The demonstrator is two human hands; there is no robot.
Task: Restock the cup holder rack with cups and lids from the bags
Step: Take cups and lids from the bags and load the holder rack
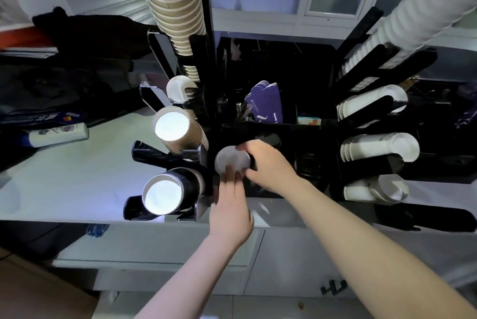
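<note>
Cup (232,161): white, bottom toward the camera, at the front centre of the rack (315,81). Right hand (268,163) curls round its right side; left hand (229,205) touches its lower edge with straight, blurred fingers. Left of it, brown cups (171,126) and black cups (165,193) in slots. Right of it, white lids (379,148) stacked in rows.

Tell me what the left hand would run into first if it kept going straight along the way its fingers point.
The left hand points up and away toward the white cup base. Its fingertips already seem to touch that base, so it meets the cup first, with the black rack just behind. Depth is hard to judge.
</note>
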